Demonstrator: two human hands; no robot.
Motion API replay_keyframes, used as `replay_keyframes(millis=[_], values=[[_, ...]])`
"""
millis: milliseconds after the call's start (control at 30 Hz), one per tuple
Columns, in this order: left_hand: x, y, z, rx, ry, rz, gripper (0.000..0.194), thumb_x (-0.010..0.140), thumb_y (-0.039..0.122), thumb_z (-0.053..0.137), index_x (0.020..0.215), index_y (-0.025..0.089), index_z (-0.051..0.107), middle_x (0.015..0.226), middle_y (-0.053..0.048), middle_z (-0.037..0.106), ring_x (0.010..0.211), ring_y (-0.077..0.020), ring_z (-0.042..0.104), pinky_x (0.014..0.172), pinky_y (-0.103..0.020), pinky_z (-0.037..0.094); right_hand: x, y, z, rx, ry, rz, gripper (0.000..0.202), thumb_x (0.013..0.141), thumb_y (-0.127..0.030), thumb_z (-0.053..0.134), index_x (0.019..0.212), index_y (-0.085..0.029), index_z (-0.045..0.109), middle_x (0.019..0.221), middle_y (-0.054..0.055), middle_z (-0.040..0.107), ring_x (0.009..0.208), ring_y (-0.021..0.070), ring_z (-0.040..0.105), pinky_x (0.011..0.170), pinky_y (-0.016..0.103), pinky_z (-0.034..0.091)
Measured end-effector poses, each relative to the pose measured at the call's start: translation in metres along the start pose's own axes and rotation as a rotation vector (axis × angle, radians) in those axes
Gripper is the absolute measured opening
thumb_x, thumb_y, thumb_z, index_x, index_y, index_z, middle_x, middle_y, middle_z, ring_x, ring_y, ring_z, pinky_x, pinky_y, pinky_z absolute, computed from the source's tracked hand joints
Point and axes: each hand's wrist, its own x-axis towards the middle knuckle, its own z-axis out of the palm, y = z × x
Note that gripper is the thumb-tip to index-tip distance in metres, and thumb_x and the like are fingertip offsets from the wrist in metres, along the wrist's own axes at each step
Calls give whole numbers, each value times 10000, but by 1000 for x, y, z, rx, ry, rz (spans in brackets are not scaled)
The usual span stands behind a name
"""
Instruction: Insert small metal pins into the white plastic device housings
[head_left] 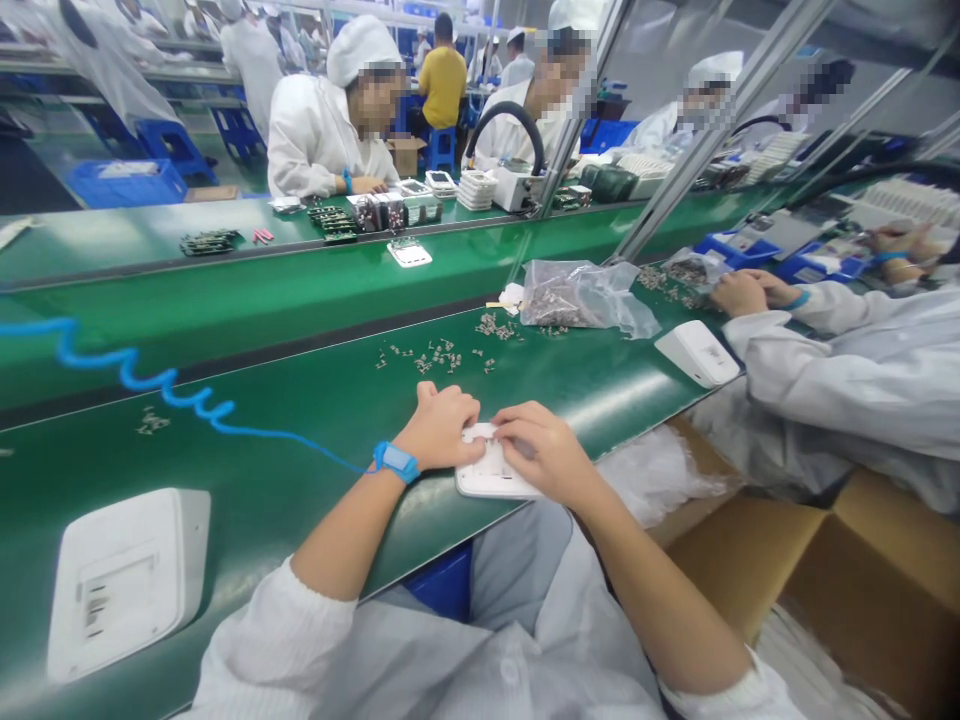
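Green worktop (300,400) runs across the line, other people in white coats seated along it. Cardboard box (862,570) stands open at lower right. One white housing (127,580) lies at the near left edge, another (697,352) to the right by a neighbour's sleeve — neither touched. Clear bag of small metal parts (581,295) sits beyond, with loose parts (442,355) scattered in front of it. At the near edge a white casing (491,470) lies flat; left hand (442,425) and right hand (544,450) are close together, both pressing on it, fingers curled over its top. Work on this casing looks mid-way; whether a part is seated under the fingers, cannot tell. Blue wrist strap (396,461) with coiled cord (150,380) on the left wrist.
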Motion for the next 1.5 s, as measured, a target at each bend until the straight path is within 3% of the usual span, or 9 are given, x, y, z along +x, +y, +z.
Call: replay_keyframes(millis=[367,533,667,767,867,933,1100,1267,1500], values=[[0,0,2,25,-13,-6,214,699,338,586,701,183,438,742,-9,572,787,-188,491,746,-382,215,19,-5,0,-212,-256,77,227,767,-12,565,920,-173,614,962,75,664,883,240,529,786,371,468],[1,2,0,56,-40,-3,219,717,340,591,696,187,435,737,-21,596,790,-197,504,754,-396,227,18,-4,3,-149,-133,169,143,874,-83,518,843,-202,589,854,50,667,828,213,545,733,339,444],[0,3,-1,58,-27,-17,219,725,349,599,716,184,455,768,-18,593,815,-202,515,751,-386,224,16,-4,4,-29,-56,147,152,857,-90,521,920,-203,601,910,59,657,870,208,590,777,347,475],[-1,5,-4,62,-50,-32,215,718,340,601,732,183,455,778,-17,584,819,-205,517,749,-377,221,13,2,4,146,180,167,146,859,-109,510,909,-206,608,945,66,655,896,199,616,804,348,496],[-5,9,-8,83,-99,-75,210,730,335,586,735,183,441,779,-17,575,807,-201,511,749,-377,221,10,12,1,332,359,309,97,878,-172,515,890,-206,605,888,50,659,814,181,622,731,327,506],[-10,13,-9,100,-100,-105,196,750,335,562,745,184,437,786,-18,573,801,-198,506,745,-377,219,8,13,-5,352,257,334,110,838,-170,549,912,-202,623,909,49,666,823,187,618,736,337,503],[-23,20,-1,105,-27,-170,208,764,337,538,724,189,398,752,-5,556,789,-190,495,731,-371,210,-2,-10,-28,76,-52,118,210,759,-99,603,914,-218,679,1076,69,627,1074,263,512,959,472,412],[-26,20,6,40,22,-194,217,758,335,543,715,191,386,727,11,528,766,-176,480,741,-364,217,-6,-17,-39,43,-351,-6,144,790,-105,622,877,-211,665,1005,56,615,1001,233,515,881,418,391],[-25,19,5,-16,27,-201,233,745,332,553,705,192,371,717,13,517,742,-165,447,748,-370,224,-11,-8,-33,-20,-413,-100,134,798,-129,634,859,-229,698,1032,49,622,975,223,510,820,393,329]])
